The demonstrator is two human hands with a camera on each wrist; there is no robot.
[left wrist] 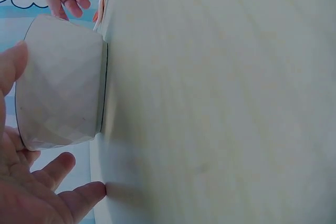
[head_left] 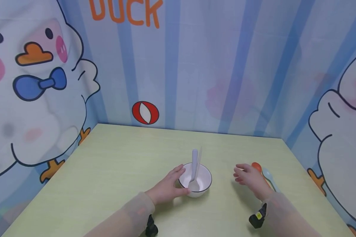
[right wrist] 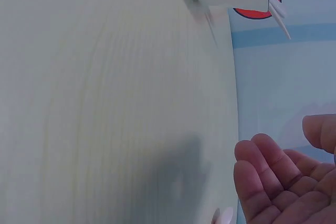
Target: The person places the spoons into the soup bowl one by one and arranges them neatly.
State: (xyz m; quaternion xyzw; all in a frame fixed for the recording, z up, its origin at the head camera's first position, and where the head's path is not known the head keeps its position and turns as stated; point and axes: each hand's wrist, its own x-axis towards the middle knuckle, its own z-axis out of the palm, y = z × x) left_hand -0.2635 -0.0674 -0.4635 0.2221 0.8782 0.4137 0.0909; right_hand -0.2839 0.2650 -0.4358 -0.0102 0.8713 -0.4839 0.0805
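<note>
Left hand (head_left: pixel 166 187) rests open-fingered against the white bowl (head_left: pixel 203 184) mid-table, two spoons (head_left: pixel 194 171) already standing in it; right hand (head_left: pixel 250 177), loosely open and empty, hovers by the orange spoon (head_left: pixel 256 166) and blue spoon (head_left: pixel 268 175), probably next to pinch.

A smooth, glossy white bowl (head_left: pixel 199 184), seemingly ceramic with a faceted outer wall, is seen on a matt, pale green worktop (head_left: pixel 112 171) with faint wood-like grain. Smooth plastic spoons (head_left: pixel 194 171) are held inside it.
</note>
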